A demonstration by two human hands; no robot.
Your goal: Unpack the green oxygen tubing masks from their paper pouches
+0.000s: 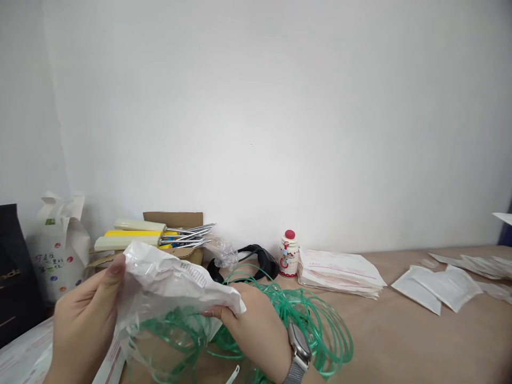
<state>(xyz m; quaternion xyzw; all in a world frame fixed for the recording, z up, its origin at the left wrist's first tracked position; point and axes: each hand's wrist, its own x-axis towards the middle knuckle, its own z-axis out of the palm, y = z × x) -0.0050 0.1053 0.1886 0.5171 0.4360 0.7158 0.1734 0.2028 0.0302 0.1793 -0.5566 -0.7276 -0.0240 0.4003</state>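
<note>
My left hand pinches the left edge of a crumpled white and clear plastic package with small print on it. My right hand, with a watch on the wrist, grips the package's right end. Coils of green tubing show through or behind the clear lower part; I cannot tell whether they lie inside it. More green tubing is heaped on the table around and beyond my right wrist. A small white piece shows below the package at the bottom edge.
Behind my left hand, an open cardboard box holds several tools with metal shafts. A bottle stands beside a stack of printed packages. Flat white packets lie right. Left are a paper bag and a black bag.
</note>
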